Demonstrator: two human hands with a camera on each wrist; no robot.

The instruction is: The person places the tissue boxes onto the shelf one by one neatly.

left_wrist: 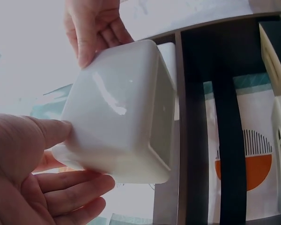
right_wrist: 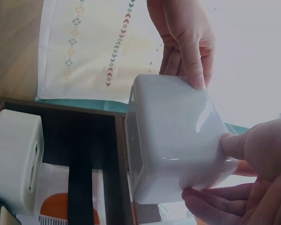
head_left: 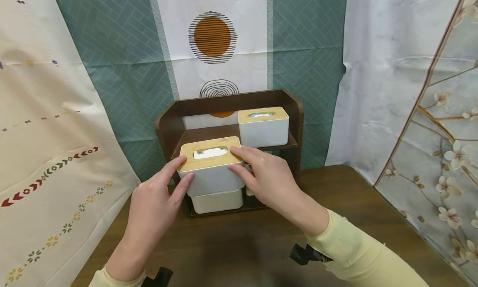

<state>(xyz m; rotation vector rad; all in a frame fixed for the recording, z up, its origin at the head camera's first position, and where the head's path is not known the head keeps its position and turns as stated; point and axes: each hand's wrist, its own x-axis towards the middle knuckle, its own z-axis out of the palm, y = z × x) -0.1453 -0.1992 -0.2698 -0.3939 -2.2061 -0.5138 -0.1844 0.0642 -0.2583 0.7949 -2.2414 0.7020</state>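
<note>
A white tissue box [head_left: 214,180] with a light wooden lid is held in front of the shelf's left half, white tissue showing in its oval slot. My left hand [head_left: 153,206] grips its left end, thumb on the front wall and fingers by the lid's edge. At the other end my right hand [head_left: 270,177] grips it likewise, with a finger on the lid. From below, both wrist views show the glossy white walls of the tissue box [left_wrist: 114,112] and part of its hollow underside. A second wooden-lidded tissue box [head_left: 264,132] stands on the upper board at right.
The dark brown two-tier shelf [head_left: 231,101] stands on a wooden table [head_left: 336,191]. On its lower level, at left, sits an off-white box [head_left: 218,201] with slots. Something beige [left_wrist: 270,58] is partly visible beside it. Patterned cloths [head_left: 119,83] hang behind and at both sides.
</note>
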